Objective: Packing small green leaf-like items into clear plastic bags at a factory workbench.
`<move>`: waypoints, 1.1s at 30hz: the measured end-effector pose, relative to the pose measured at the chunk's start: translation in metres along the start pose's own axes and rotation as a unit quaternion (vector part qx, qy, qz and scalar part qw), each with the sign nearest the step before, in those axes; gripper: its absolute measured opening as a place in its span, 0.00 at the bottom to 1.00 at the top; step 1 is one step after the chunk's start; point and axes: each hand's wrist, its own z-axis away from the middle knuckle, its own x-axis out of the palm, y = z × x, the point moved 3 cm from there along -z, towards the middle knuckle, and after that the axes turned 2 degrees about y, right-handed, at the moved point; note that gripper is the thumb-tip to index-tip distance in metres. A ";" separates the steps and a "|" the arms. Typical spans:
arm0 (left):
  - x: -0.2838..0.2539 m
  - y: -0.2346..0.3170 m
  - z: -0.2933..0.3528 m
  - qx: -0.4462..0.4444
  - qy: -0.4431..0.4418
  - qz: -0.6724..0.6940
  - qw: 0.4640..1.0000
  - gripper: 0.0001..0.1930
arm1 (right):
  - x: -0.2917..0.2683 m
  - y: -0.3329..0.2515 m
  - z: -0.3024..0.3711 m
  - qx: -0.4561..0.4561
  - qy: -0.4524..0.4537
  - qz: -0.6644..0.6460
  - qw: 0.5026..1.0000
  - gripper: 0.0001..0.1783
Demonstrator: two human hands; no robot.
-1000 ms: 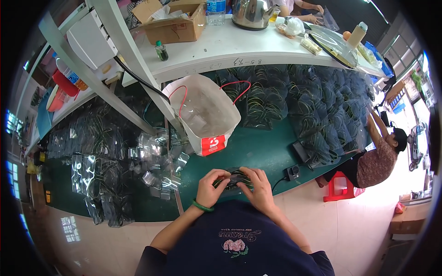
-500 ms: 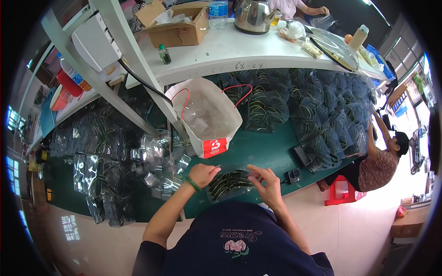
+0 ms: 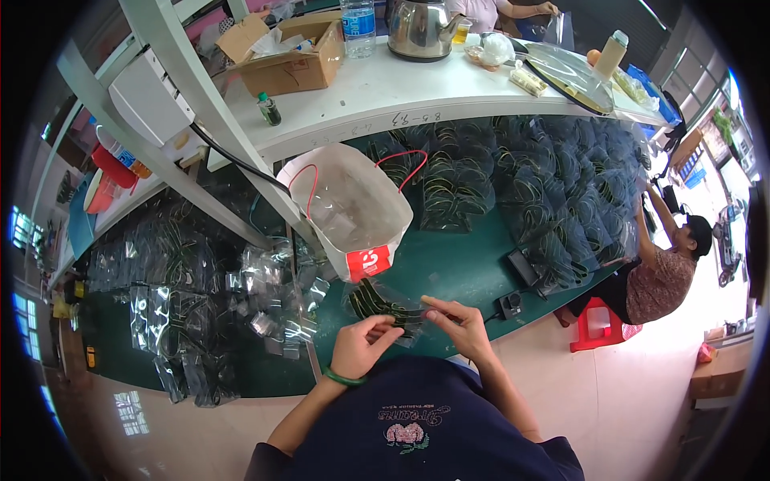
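Note:
A clear plastic bag (image 3: 370, 301) with dark curved strips edged in yellow is between my hands, tilted over the green table. My left hand (image 3: 362, 346), with a green bangle at the wrist, has its fingers curled onto the bag's lower edge. At the bag's right end, my right hand (image 3: 457, 322) pinches the plastic between thumb and forefinger. Just beyond the bag stands an open white paper bag (image 3: 350, 192) with red handles and clear plastic scraps inside. Small clear packets (image 3: 269, 289) lie scattered left of my hands.
Many filled bags (image 3: 553, 192) cover the table's far right. More clear bags (image 3: 172, 297) are spread at the left. A black box (image 3: 522, 268) and a small black device (image 3: 508, 305) sit near the right edge. Metal posts (image 3: 233, 120) rise at left. Another person (image 3: 662, 276) works at right.
The filled bag has turned, its left end swinging up and away. My left hand has come down and closed on its lower edge; my right hand has closed on its right end.

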 end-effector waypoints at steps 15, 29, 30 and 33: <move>0.026 -0.032 0.002 -0.044 -0.061 0.269 0.960 0.12 | 0.012 -0.007 0.019 -0.011 -0.031 0.021 0.999 0.15; 0.007 -0.040 -0.003 -0.025 0.018 0.292 0.956 0.09 | 0.021 -0.002 0.021 0.008 0.002 -0.004 1.000 0.15; 0.008 -0.043 -0.002 -0.035 0.027 0.304 0.952 0.09 | 0.021 0.000 0.022 0.009 0.001 -0.004 1.000 0.15; 0.008 -0.050 -0.001 -0.078 0.043 0.335 0.938 0.09 | 0.021 0.010 0.023 0.077 -0.014 -0.106 0.991 0.14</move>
